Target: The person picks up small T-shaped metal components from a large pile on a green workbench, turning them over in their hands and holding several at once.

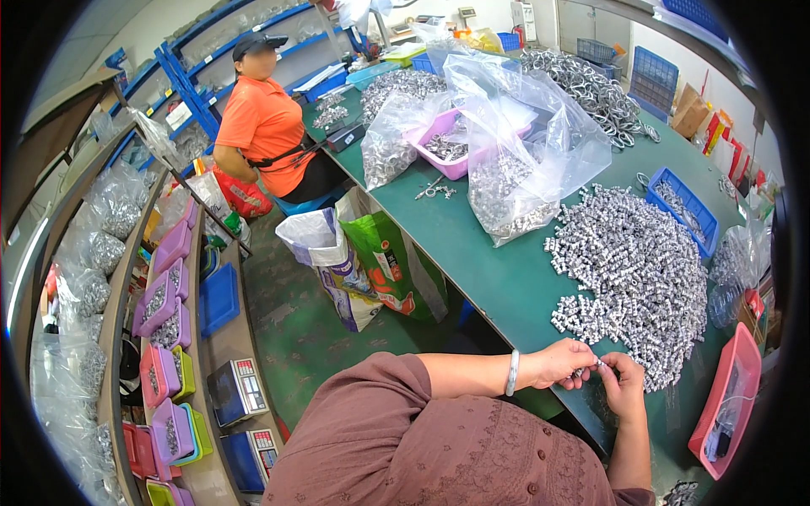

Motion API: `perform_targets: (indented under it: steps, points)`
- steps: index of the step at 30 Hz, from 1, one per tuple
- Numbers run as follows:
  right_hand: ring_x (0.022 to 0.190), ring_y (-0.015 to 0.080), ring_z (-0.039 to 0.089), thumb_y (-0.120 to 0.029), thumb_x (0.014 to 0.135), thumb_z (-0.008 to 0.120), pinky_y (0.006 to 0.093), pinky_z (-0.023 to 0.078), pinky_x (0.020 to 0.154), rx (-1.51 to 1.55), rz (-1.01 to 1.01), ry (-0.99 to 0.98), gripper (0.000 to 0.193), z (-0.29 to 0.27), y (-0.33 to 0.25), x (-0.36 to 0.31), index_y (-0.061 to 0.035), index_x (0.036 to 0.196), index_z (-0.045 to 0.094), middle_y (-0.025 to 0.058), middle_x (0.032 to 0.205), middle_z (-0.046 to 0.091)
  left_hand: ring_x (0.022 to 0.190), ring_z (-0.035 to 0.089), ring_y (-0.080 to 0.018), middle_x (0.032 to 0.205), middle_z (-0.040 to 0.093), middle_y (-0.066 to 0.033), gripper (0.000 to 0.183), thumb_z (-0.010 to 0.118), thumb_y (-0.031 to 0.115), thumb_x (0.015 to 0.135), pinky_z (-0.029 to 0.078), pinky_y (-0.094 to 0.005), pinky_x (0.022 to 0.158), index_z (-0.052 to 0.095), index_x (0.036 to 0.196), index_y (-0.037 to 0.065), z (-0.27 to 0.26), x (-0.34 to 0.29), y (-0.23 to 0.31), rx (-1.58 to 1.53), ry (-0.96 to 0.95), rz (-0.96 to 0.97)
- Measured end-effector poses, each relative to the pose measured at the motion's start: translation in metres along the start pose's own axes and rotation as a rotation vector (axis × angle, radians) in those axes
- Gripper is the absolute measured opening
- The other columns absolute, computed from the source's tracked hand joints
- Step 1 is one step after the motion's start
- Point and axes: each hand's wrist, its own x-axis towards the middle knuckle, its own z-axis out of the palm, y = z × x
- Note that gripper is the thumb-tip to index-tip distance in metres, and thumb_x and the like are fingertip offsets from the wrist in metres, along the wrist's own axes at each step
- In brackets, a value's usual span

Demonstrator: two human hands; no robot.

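Note:
My left hand (557, 363), with a pale bangle (513, 373) at its wrist, is curled closed around small silvery metal parts (579, 373) at the table's near edge. My right hand (624, 384) meets it there, thumb and finger pinching a small metal part (600, 363) between the two hands. Its exact kind is too small to make out. Just beyond my fingers spreads a large pile of small silvery metal fittings (633, 278) on the green table (472, 261).
A blue basket (683, 211) of metal pieces and a pink tray (726, 405) flank the pile. Farther off are clear bags of parts (515, 185), a pink bin (451, 164) and heaped metal rings (582, 93). A seated person in orange (266, 126) is across left, near woven sacks (337, 261).

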Motion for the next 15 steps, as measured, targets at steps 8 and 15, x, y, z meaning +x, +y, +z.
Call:
perform_targets:
  steps: [8, 15]
  points:
    - [0.061, 0.0199, 0.055, 0.0, 0.072, 0.062, 0.0286, 0.043, 0.056, -0.003, -0.001, -0.003, 0.008, -0.0006, -0.0012, -0.0011, -0.002, 0.079, 0.058, 0.0085, 0.07, 0.058, 0.052, 0.051, -0.0099, 0.069, 0.053, -0.0026, 0.016, 0.052, 0.022, 0.086, 0.042, -0.0205, 0.043, 0.055, 0.082, 0.006, 0.0015, -0.0022, 0.0, 0.006, 0.0, 0.002]
    - [0.062, 0.02, 0.056, 0.0, 0.072, 0.062, 0.0283, 0.043, 0.058, 0.0, -0.007, -0.007, 0.009, -0.0021, 0.0023, -0.0005, -0.0015, 0.08, 0.058, 0.0088, 0.072, 0.059, 0.052, 0.051, -0.0101, 0.069, 0.053, -0.0028, 0.016, 0.051, 0.022, 0.086, 0.041, -0.0206, 0.043, 0.055, 0.083, 0.006, 0.0013, 0.0001, 0.0017, 0.011, -0.009, 0.005]
